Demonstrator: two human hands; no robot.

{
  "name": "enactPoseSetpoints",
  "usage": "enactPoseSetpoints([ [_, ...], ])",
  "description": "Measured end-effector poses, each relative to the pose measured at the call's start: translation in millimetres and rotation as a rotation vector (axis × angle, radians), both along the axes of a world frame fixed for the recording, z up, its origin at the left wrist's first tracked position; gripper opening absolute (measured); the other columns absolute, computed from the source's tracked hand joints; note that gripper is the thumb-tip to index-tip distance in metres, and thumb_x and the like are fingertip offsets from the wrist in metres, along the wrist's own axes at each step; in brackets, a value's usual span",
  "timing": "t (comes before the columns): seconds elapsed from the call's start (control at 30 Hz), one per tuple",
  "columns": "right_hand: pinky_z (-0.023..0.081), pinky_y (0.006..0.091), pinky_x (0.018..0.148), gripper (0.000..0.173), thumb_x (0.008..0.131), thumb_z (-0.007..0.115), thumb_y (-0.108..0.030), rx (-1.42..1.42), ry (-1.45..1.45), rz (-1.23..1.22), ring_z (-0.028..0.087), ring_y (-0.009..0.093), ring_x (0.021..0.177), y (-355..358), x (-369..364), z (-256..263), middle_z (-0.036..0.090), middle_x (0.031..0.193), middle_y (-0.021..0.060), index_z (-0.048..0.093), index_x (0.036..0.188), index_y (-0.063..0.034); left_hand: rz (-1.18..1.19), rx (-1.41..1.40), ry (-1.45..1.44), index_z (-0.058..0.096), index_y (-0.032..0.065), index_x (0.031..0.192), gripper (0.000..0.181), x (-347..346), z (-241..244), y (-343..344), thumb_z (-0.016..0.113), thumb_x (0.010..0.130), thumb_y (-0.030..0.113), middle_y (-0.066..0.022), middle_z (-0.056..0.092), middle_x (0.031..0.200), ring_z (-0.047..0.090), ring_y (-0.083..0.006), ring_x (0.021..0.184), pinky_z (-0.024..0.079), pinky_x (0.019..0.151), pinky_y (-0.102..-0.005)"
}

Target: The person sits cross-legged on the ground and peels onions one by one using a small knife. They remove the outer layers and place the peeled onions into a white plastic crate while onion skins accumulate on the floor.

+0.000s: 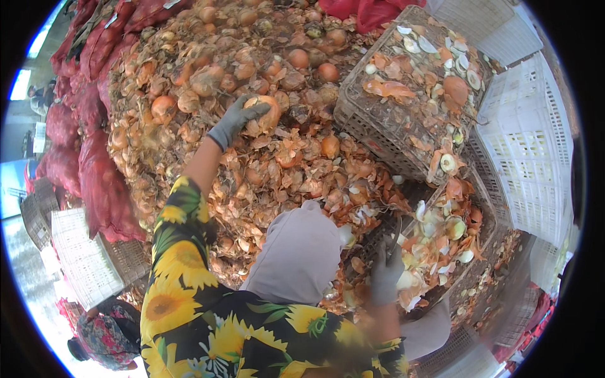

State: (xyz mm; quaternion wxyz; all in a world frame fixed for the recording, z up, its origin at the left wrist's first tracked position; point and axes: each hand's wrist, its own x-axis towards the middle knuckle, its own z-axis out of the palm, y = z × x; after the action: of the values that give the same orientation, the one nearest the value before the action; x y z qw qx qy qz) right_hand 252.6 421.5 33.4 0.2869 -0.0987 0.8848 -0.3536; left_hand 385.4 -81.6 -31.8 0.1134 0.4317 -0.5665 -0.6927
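Observation:
My left hand (238, 118), in a grey glove, is stretched over the big onion heap and grips a yellow onion (267, 115) with loose dry skin. Low on the right, my gloved right hand (385, 274) is blurred. A thin blade, seemingly of a knife (397, 234), sticks up from it. Right beside that hand, a crate (487, 222) brims with onion skins and white trimmings (437, 241). A partly peeled onion (347, 236) shows between my grey-trousered knee (300, 255) and the right hand. Unpeeled onions (208, 80) and loose skins surround the left hand.
An upturned, dirty plastic crate (359, 113) carries scraps and peelings at the upper right. White crates (524, 141) stand beyond it. Red mesh sacks (106, 189) border the heap on the left, near another white crate (85, 255). Another person (108, 330) bends at the lower left.

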Motion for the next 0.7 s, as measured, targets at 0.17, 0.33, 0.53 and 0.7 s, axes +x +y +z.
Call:
enactPoseSetpoints([
  [0.17,0.037,0.0233,0.049,0.022,0.103,0.061,-0.018,-0.347,-0.109,-0.113,0.047,0.005,0.055,-45.8,-25.7,2.3,0.056,0.07,-0.0014,0.063,0.122,-0.0063,-0.184,0.135,0.311,0.052,0.0011,0.139,0.062,-76.7,59.6,54.3,0.082,0.089,0.021,-0.0097,0.067,0.123,0.067,-0.0185,0.107,0.058,0.09,-0.0312],
  [0.33,0.046,0.0268,0.061,0.039,0.101,0.062,-0.02,-0.475,0.096,0.026,0.059,0.01,0.07,-146.4,-94.2,39.3,0.067,0.09,0.0073,0.057,0.137,-0.0057,-0.308,-0.255,0.129,0.053,0.0035,0.145,0.062,-181.9,69.2,118.7,0.078,0.088,0.008,-0.0101,0.063,0.129,0.062,-0.0152,0.114,0.053,0.095,-0.0286],
  [0.53,0.053,0.0453,0.084,0.053,0.099,0.058,-0.042,-0.26,0.402,0.255,0.069,0.039,0.089,-210.1,-182.2,23.9,0.071,0.099,0.0232,0.052,0.149,-0.0232,-0.356,-0.453,0.248,0.068,0.0051,0.126,0.042,-208.4,79.9,145.2,0.08,0.087,0.015,-0.0095,0.07,0.118,0.066,-0.0148,0.1,0.055,0.086,-0.0291],
  [0.7,0.055,0.0363,0.07,0.056,0.099,0.062,-0.038,-0.423,0.13,0.205,0.066,0.023,0.075,-210.1,-203.2,16.8,0.069,0.086,0.0139,0.049,0.15,-0.0187,-1.51,-0.573,-0.049,0.072,0.0031,0.117,0.033,-122.2,53.7,161.2,0.073,0.093,0.026,-0.014,0.072,0.108,0.07,-0.0225,0.094,0.055,0.083,-0.0315],
])
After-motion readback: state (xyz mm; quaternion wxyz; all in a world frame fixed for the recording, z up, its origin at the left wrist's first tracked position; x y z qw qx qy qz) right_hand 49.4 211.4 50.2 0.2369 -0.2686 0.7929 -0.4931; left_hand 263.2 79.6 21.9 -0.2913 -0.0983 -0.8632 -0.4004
